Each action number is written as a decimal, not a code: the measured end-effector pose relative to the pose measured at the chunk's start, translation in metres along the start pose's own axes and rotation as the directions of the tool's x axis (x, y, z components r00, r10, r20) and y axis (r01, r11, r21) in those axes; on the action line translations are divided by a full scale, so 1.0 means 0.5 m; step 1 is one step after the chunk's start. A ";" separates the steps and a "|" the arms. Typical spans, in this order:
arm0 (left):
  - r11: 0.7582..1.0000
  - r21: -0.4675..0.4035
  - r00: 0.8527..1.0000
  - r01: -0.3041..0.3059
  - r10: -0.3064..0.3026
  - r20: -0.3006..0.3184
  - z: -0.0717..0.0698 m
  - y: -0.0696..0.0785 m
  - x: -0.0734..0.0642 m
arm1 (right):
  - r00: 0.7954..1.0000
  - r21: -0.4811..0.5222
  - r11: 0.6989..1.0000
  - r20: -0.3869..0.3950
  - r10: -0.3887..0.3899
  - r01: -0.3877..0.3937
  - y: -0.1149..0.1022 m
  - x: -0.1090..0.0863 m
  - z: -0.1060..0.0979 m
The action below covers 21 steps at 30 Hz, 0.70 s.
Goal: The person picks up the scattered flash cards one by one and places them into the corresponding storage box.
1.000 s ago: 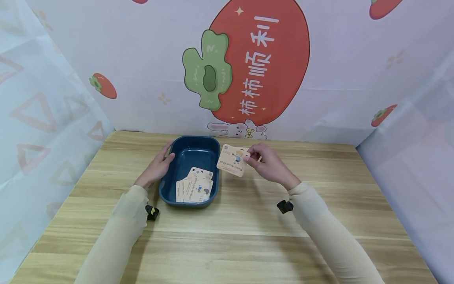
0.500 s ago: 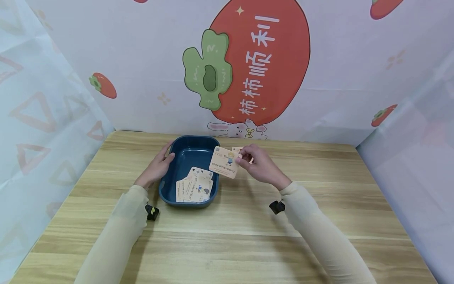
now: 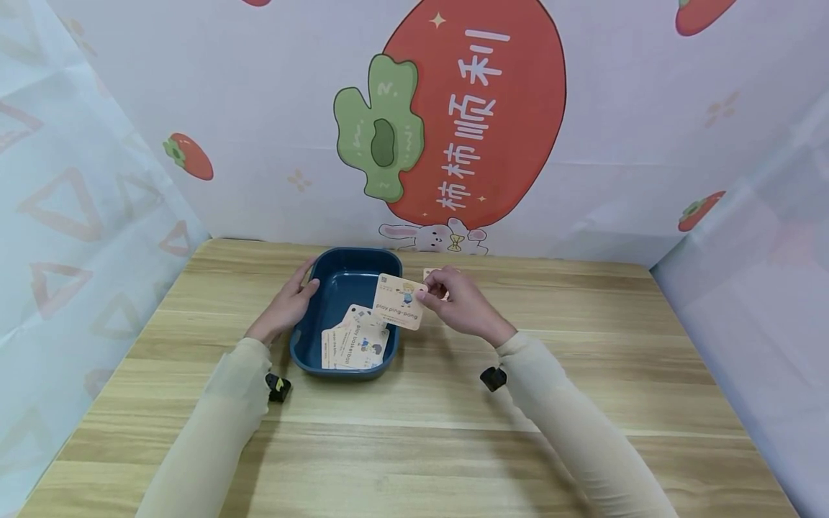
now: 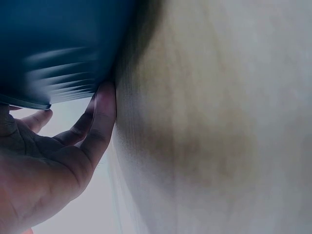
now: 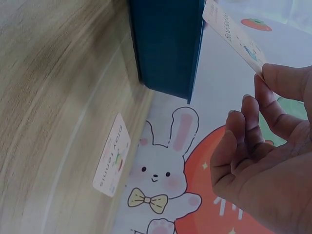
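Note:
My right hand (image 3: 463,302) pinches a square card (image 3: 398,302) printed "play ping-pong" between thumb and fingers. In the head view, the card overlaps the right rim of a blue plastic bin (image 3: 346,375). Several more cards (image 3: 363,342) lie inside the bin's near end, "play basketball" on top. At the bin's left side, my left hand (image 3: 285,306) holds it, thumb at the rim and fingers along the outer wall (image 4: 73,58). Another card (image 5: 113,156), marked "play tennis", lies on the table right of the bin, mostly covered by my right hand in the head view.
The wood-grain table (image 3: 401,460) reaches back to a pale cloth backdrop (image 3: 259,93) with a large red persimmon print. Cloth sides rise along the left and right. The bin stands close to the table's back edge.
My right hand has moved left with the ping-pong card, from beside the bin to over its right rim. The tennis card has come partly into view behind it. My left hand stays put.

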<state>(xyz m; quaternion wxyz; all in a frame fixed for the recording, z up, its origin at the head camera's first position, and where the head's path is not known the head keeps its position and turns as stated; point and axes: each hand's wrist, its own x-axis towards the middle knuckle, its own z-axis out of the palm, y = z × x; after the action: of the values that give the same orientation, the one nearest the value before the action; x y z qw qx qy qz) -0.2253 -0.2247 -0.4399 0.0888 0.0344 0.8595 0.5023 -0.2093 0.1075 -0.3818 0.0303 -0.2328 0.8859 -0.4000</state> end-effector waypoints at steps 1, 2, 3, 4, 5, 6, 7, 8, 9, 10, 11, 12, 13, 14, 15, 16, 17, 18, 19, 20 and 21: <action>1.000 0.000 1.000 -0.001 0.001 0.000 0.000 0.000 0.000 | 1.000 0.002 1.000 0.003 0.002 -0.002 -0.001 0.001 0.003; 1.000 0.001 1.000 -0.002 0.002 -0.001 -0.001 -0.001 0.000 | 1.000 0.005 1.000 0.006 0.007 -0.007 -0.003 0.002 0.006; 1.000 0.003 1.000 -0.002 0.002 -0.001 -0.001 -0.001 0.000 | 1.000 0.008 1.000 0.009 0.011 -0.012 -0.004 0.003 0.008; 1.000 0.004 1.000 -0.002 0.002 -0.001 -0.001 -0.001 0.000 | 1.000 0.010 1.000 0.013 0.014 -0.014 -0.005 0.004 0.011; 1.000 0.003 1.000 -0.003 0.003 -0.001 -0.001 -0.002 0.000 | 1.000 0.013 1.000 0.019 0.017 -0.017 -0.006 0.005 0.014; 1.000 0.005 1.000 -0.002 0.002 0.000 -0.001 -0.002 0.000 | 1.000 0.015 1.000 0.024 0.020 -0.020 -0.007 0.006 0.018; 1.000 0.005 1.000 -0.003 0.003 0.000 -0.001 -0.002 0.001 | 0.999 0.016 1.000 0.029 0.021 -0.021 -0.008 0.007 0.021; 1.000 0.005 1.000 -0.001 0.001 0.000 0.000 -0.002 0.001 | 0.999 0.015 1.000 0.033 0.023 -0.023 -0.009 0.007 0.023; 1.000 0.005 1.000 0.000 0.000 0.001 0.000 -0.003 0.001 | 0.999 0.015 1.000 0.036 0.025 -0.025 -0.009 0.008 0.026; 1.000 0.004 1.000 0.001 -0.001 0.001 0.000 -0.003 0.002 | 0.999 0.015 1.000 0.038 0.025 -0.026 -0.009 0.009 0.029; 1.000 0.002 1.000 0.003 -0.003 0.002 0.000 -0.002 0.002 | 0.999 0.016 1.000 0.040 0.026 -0.026 -0.009 0.009 0.031; 1.000 0.002 1.000 0.004 -0.004 0.001 0.000 -0.002 0.002 | 0.999 0.016 0.999 0.041 0.028 -0.029 -0.009 0.010 0.033; 1.000 0.000 1.000 0.004 -0.004 0.001 0.000 -0.002 0.002 | 0.999 0.015 0.999 0.042 0.030 -0.031 -0.009 0.011 0.035; 1.000 -0.002 1.000 0.003 -0.003 0.001 0.000 -0.002 0.003 | 0.998 0.015 0.999 0.044 0.033 -0.034 -0.009 0.011 0.038; 1.000 -0.001 1.000 0.004 -0.004 -0.001 0.000 -0.002 0.003 | 0.998 0.016 0.999 0.047 0.034 -0.035 -0.008 0.013 0.040; 1.000 -0.002 1.000 0.004 -0.004 -0.001 0.000 -0.002 0.003 | 0.998 0.016 0.999 0.050 0.035 -0.036 -0.008 0.014 0.043; 1.000 -0.002 1.000 0.004 -0.004 -0.003 0.000 -0.002 0.003 | 0.998 0.015 0.999 0.054 0.036 -0.037 -0.007 0.015 0.046; 1.000 -0.002 1.000 0.002 -0.002 -0.004 0.001 -0.001 0.003 | 0.998 0.014 0.999 0.058 0.037 -0.038 -0.006 0.015 0.049; 1.000 -0.003 1.000 0.002 -0.002 -0.005 0.001 -0.002 0.003 | 0.997 0.013 0.999 0.063 0.036 -0.037 -0.004 0.016 0.052; 1.000 -0.004 1.000 0.002 -0.002 -0.006 0.001 -0.002 0.003 | 0.997 0.012 0.999 0.068 0.036 -0.037 -0.003 0.017 0.055; 1.000 -0.003 1.000 0.003 -0.003 -0.006 0.002 -0.002 0.003 | 0.997 0.012 0.999 0.073 0.036 -0.037 -0.002 0.018 0.058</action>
<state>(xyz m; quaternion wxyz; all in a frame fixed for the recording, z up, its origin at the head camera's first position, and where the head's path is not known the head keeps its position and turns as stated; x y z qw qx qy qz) -0.2267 -0.2244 -0.4415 0.0868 0.0313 0.8592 0.5033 -0.2099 0.0830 -0.3998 0.0712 -0.2307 0.8858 -0.3964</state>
